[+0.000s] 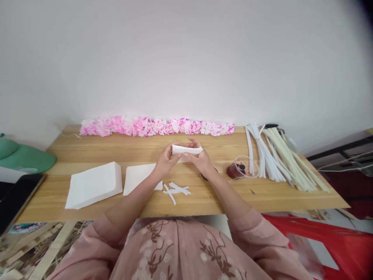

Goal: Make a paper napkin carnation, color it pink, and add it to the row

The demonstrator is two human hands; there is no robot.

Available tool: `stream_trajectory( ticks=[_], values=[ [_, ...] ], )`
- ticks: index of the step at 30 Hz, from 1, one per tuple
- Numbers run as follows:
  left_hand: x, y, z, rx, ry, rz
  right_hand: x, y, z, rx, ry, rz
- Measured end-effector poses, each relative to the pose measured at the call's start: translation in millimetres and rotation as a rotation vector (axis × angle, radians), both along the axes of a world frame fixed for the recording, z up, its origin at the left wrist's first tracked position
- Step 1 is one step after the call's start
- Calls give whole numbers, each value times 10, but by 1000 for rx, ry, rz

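Now your left hand [165, 158] and right hand [203, 158] pinch opposite ends of the white paper [186, 149] in a two-handed grip above the table [140, 147], between the short white strips [176, 191] and the pink-and-white ruffles [157, 126].

White paper [187, 149], narrow and strip-like, is stretching crosswise between left hand [166, 159] and right hand [202, 158], its ends sitting in the grip. Long side is running hand to hand, thumbs pressing its near side; more white is showing just below the thumbs.
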State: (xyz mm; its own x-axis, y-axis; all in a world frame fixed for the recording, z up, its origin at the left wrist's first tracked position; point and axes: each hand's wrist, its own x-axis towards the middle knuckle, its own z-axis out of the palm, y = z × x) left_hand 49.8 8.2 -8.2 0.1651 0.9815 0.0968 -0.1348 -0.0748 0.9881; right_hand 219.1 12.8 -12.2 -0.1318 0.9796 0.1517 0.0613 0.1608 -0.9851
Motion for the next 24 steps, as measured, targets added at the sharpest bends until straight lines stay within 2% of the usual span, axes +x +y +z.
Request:
stream_trajectory(
  ticks=[10,24],
  values=[
    [-41,-19,119,-43,-42,58,114,-13,111,28,10,-71],
    [-39,6,69,-58,-128,49,62,-53,129,-58,174,-97]
  ],
)
